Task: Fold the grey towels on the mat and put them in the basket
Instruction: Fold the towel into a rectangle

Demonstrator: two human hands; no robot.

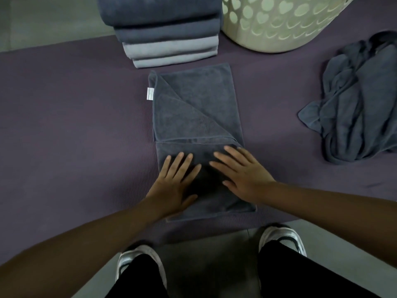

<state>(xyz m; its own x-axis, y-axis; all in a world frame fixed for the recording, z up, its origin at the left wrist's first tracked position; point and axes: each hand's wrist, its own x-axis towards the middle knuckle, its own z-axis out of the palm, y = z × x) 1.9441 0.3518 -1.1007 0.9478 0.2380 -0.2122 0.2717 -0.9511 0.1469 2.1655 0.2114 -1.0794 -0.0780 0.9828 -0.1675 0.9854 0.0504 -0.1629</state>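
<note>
On the mat [64, 125], left hand [174, 183] and right hand [240, 175] press flat, fingers straight, on the towel [193, 108]; its skewed upper layer risks a crooked fold.

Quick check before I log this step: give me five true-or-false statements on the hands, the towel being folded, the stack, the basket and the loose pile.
1. Both hands, left hand and right hand, lie flat on the towel on the mat. True.
2. The folded stack sits inside the basket. False: it stands on the mat beside the basket.
3. A crumpled towel pile lies to the right. True.
4. The towel under the hands has a white tag. True.
5. The right hand pinches a corner. False: its fingers are straight, pressing.
</note>
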